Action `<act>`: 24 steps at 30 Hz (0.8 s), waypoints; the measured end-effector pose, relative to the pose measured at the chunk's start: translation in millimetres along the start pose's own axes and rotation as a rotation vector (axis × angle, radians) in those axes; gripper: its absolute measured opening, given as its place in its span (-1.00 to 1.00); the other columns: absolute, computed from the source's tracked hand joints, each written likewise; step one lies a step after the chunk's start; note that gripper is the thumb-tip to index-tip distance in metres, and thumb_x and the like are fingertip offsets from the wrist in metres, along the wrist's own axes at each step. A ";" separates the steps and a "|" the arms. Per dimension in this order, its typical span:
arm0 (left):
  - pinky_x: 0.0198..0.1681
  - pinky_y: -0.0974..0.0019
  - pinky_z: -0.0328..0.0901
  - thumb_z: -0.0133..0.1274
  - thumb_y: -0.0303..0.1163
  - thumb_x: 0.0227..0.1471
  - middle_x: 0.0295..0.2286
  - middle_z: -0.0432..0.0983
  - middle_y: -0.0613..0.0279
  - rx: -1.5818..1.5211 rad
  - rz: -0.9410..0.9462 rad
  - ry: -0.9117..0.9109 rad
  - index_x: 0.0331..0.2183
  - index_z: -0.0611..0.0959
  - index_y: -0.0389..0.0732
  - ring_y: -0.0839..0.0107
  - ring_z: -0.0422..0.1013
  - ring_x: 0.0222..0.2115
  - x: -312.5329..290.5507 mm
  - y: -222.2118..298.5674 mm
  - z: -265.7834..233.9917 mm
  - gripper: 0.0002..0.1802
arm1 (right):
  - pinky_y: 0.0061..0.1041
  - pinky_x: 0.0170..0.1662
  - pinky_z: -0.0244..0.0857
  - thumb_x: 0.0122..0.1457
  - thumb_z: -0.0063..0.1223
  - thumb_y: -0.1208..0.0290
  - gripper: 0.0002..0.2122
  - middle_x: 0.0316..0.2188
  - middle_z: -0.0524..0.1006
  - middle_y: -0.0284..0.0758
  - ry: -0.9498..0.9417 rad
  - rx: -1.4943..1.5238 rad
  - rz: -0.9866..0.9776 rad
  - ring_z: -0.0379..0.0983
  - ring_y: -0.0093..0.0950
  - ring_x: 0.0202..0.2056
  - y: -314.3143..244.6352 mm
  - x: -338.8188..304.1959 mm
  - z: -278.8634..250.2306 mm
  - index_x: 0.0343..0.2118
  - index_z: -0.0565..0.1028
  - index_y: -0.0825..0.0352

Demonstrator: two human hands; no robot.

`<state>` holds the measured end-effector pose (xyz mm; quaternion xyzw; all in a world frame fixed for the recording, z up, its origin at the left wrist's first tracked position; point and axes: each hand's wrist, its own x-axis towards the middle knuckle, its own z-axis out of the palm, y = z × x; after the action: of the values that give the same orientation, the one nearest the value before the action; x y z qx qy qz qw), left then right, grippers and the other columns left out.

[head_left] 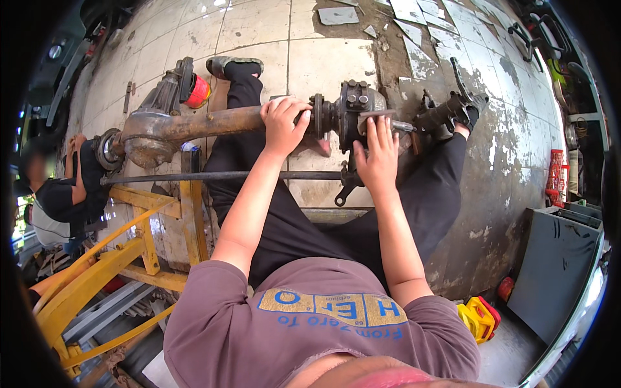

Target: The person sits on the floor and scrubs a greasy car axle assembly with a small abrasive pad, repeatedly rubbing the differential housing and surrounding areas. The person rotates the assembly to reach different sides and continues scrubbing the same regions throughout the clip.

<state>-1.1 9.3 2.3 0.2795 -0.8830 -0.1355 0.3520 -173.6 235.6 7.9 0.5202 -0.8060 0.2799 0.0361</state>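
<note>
Rusty steel axle housing (210, 124): crosses over the person's left leg, above the tiled floor (255, 29); its supports are hidden.
Left of the hands (283, 126): curved over the tube beside a bolted flange (317, 115); I cannot tell whether it grips.
Right hand (378, 161): open, fingers straight against the hub assembly (357, 100); palm unseen.
Dark rod (220, 175): partly covered by the left forearm.
Co-worker (55, 194): dim, near the left rim.

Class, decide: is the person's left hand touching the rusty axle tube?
Touching: the head view shows the left hand laid over the axle tube, with no gap visible.
</note>
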 end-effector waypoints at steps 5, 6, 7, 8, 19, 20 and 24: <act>0.30 -0.03 0.12 0.26 -0.17 0.27 -0.13 0.74 0.46 0.010 0.019 0.021 -0.22 0.84 0.09 0.29 0.53 0.12 3.4 -2.4 0.7 -0.86 | 0.31 0.53 0.07 0.34 0.38 0.14 -0.25 0.56 0.30 0.08 -0.002 -0.006 -0.014 0.15 0.08 0.59 -0.4 -17.6 1.5 0.52 0.38 0.30; 0.30 -0.03 0.13 0.26 -0.17 0.27 -0.12 0.74 0.46 -0.004 0.014 0.014 -0.23 0.84 0.09 0.28 0.54 0.11 6.8 -1.0 1.2 -0.86 | 0.29 0.53 0.09 0.35 0.37 0.15 -0.28 0.55 0.32 0.05 0.010 -0.003 -0.017 0.17 0.05 0.59 2.3 -5.6 -0.5 0.52 0.39 0.27; 0.29 -0.03 0.13 0.26 -0.17 0.27 -0.12 0.74 0.46 -0.013 0.001 0.006 -0.23 0.84 0.09 0.28 0.54 0.11 1.8 -0.3 0.8 -0.86 | 0.27 0.53 0.10 0.36 0.36 0.15 -0.30 0.54 0.34 0.02 0.014 0.004 -0.022 0.20 0.02 0.58 1.9 7.8 -4.5 0.51 0.41 0.24; 0.28 -0.03 0.14 0.26 -0.16 0.27 -0.12 0.75 0.46 -0.016 0.005 0.012 -0.22 0.84 0.08 0.28 0.55 0.10 0.5 -1.7 1.5 -0.86 | 0.23 0.53 0.13 0.38 0.33 0.17 -0.33 0.53 0.37 -0.02 0.026 -0.004 -0.018 0.22 -0.02 0.57 -1.0 14.1 -8.1 0.51 0.42 0.21; 0.29 -0.02 0.15 0.27 -0.18 0.26 -0.13 0.74 0.44 0.036 0.044 0.000 -0.21 0.84 0.07 0.28 0.54 0.12 -0.1 -1.7 0.7 -0.86 | 0.27 0.53 0.09 0.38 0.32 0.06 -0.26 0.58 0.29 0.01 -0.023 -0.003 0.008 0.17 0.01 0.59 -4.3 -6.5 -5.4 0.55 0.37 0.23; 0.29 -0.01 0.16 0.27 -0.18 0.27 -0.12 0.74 0.43 0.042 0.046 -0.010 -0.20 0.84 0.06 0.27 0.54 0.12 -2.4 -2.1 -0.4 -0.86 | 0.28 0.53 0.08 0.38 0.32 0.03 -0.23 0.58 0.25 0.06 -0.076 -0.022 -0.003 0.15 0.02 0.60 -4.5 -19.0 -7.3 0.56 0.35 0.25; 0.30 0.02 0.16 0.26 -0.16 0.29 -0.10 0.75 0.42 0.036 0.039 -0.009 -0.19 0.85 0.05 0.28 0.54 0.13 1.2 -2.9 0.1 -0.83 | 0.28 0.53 0.08 0.36 0.34 0.03 -0.22 0.58 0.26 0.09 -0.075 -0.034 0.005 0.16 0.04 0.59 -5.3 -10.8 -14.2 0.57 0.35 0.23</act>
<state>-0.7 6.3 1.6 0.2679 -0.8920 -0.1140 0.3457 -167.5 249.8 18.3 0.5275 -0.8129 0.2465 0.0140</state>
